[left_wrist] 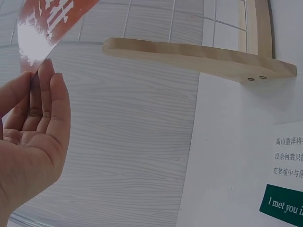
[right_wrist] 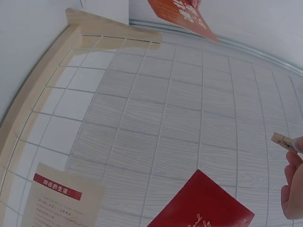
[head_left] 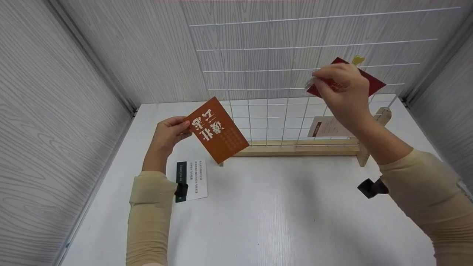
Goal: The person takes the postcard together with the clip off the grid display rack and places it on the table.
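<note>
Booth [head_left: 133,44] — woodgrain panels [head_left: 40,122] on three sides, white tabletop [head_left: 266,229]

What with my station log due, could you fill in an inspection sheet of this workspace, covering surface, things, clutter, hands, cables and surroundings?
Surface: white table, a few dark specks.
Job's things: orange card, held up; red card at the wire grid; yellow clip by the red card; pale card low at the grid; green-white card lying on the table.
Clutter: nothing seen.
Hands: left hand pinches the orange card; right hand pinches a wooden clothespin.
Cables: nothing seen.
Surroundings: wood-grain walls.
</note>
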### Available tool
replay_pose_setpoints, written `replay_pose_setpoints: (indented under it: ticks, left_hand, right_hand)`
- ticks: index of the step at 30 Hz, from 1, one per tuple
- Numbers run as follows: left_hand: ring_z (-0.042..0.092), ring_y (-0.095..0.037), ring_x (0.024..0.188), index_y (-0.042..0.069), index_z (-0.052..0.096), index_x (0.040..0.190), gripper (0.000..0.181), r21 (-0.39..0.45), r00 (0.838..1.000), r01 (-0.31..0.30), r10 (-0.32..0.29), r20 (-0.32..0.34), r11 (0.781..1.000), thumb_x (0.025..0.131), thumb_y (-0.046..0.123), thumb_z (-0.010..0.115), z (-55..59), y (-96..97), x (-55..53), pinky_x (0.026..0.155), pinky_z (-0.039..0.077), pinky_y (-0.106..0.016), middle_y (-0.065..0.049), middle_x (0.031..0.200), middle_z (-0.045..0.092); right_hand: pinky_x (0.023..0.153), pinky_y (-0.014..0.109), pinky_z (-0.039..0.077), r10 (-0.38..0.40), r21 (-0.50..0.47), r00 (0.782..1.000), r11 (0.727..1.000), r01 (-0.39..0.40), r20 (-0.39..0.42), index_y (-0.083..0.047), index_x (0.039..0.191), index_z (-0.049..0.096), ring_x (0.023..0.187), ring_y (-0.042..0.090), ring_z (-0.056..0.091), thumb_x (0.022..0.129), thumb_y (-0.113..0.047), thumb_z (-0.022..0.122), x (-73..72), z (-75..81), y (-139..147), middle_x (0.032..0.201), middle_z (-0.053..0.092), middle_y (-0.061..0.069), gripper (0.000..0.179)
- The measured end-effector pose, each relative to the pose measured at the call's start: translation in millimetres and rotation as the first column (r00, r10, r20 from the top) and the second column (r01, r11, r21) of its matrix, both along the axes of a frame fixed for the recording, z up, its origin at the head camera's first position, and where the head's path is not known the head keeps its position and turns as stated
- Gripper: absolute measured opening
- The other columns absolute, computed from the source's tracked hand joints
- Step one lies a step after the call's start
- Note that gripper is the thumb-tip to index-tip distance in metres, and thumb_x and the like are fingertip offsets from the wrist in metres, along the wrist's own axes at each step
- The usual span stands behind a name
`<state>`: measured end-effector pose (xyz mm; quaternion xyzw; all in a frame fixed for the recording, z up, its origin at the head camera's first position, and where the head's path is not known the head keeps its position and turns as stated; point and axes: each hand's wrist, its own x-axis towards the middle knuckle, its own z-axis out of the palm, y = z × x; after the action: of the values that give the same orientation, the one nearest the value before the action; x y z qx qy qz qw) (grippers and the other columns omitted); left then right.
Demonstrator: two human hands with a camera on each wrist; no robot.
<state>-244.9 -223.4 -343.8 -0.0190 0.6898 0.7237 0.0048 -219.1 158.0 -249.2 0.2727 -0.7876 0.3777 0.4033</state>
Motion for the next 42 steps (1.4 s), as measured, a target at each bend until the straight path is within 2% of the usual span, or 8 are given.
replay_pose_setpoints:
  ticks: [7, 13, 22, 29, 35, 42]
  left_hand:
    - [0.057, -0.022, 0.082, -0.002, 0.055, 0.106, 0.037, -0.098, 0.995, 0.047, -0.037, 0.094, 0.994, 0.078, 0.019, 0.064, -13.8, -1.1, 1.4, 0.075, 0.046, -0.031, -0.015, 0.099, 0.055]
    - [0.056, -0.025, 0.087, 0.000, 0.056, 0.108, 0.035, -0.159, 0.989, 0.076, -0.055, 0.137, 0.984, 0.080, 0.019, 0.062, -23.7, 1.1, 1.6, 0.076, 0.046, -0.031, -0.016, 0.104, 0.054]
    - [0.057, -0.024, 0.083, -0.002, 0.055, 0.108, 0.033, -0.178, 0.976, 0.113, -0.076, 0.202, 0.977, 0.081, 0.016, 0.061, -41.3, 0.8, 5.9, 0.074, 0.047, -0.032, -0.016, 0.100, 0.056]
    - [0.057, -0.023, 0.081, -0.001, 0.056, 0.107, 0.033, -0.195, 0.966, 0.134, -0.085, 0.243, 0.972, 0.081, 0.018, 0.062, -52.1, 2.1, 6.5, 0.074, 0.047, -0.032, -0.015, 0.099, 0.056]
    - [0.057, -0.023, 0.081, -0.001, 0.056, 0.106, 0.029, -0.205, 0.953, 0.150, -0.086, 0.292, 0.967, 0.081, 0.015, 0.061, -62.4, 2.9, 8.1, 0.075, 0.046, -0.033, -0.015, 0.098, 0.056]
    - [0.057, -0.023, 0.082, 0.001, 0.056, 0.107, 0.030, -0.223, 0.936, 0.147, -0.063, 0.346, 0.964, 0.082, 0.016, 0.060, -73.9, 4.8, 7.4, 0.077, 0.045, -0.034, -0.014, 0.100, 0.057]
  right_hand:
    - [0.068, 0.018, 0.044, -0.044, -0.012, 0.988, 0.999, 0.046, 0.148, -0.004, 0.088, 0.068, 0.089, 0.009, 0.045, 0.077, -0.003, 0.063, 9.7, -28.5, 21.1, 0.090, 0.062, 0.004, 0.012]
    - [0.072, 0.016, 0.037, -0.045, -0.040, 0.969, 0.998, 0.057, 0.242, -0.001, 0.088, 0.066, 0.088, 0.009, 0.045, 0.077, 0.000, 0.062, 15.7, -53.2, 41.4, 0.090, 0.062, 0.008, 0.012]
    - [0.070, 0.016, 0.035, -0.076, -0.020, 0.958, 0.996, 0.084, 0.277, 0.000, 0.089, 0.066, 0.084, 0.003, 0.047, 0.075, 0.004, 0.063, 26.9, -85.8, 71.8, 0.085, 0.061, 0.010, 0.015]
    - [0.067, 0.015, 0.035, -0.150, 0.013, 0.919, 0.988, 0.156, 0.364, -0.001, 0.092, 0.065, 0.080, 0.004, 0.046, 0.078, -0.002, 0.061, 36.7, -108.0, 91.5, 0.087, 0.059, 0.005, 0.014]
    - [0.065, 0.017, 0.034, -0.179, 0.013, 0.907, 0.982, 0.188, 0.382, -0.001, 0.090, 0.065, 0.078, 0.004, 0.044, 0.078, -0.003, 0.061, 42.4, -120.0, 100.5, 0.083, 0.059, 0.005, 0.012]
    - [0.065, 0.015, 0.033, -0.209, -0.004, 0.886, 0.973, 0.232, 0.415, -0.001, 0.090, 0.065, 0.076, 0.003, 0.044, 0.078, -0.002, 0.061, 49.1, -133.3, 109.3, 0.080, 0.058, 0.001, 0.013]
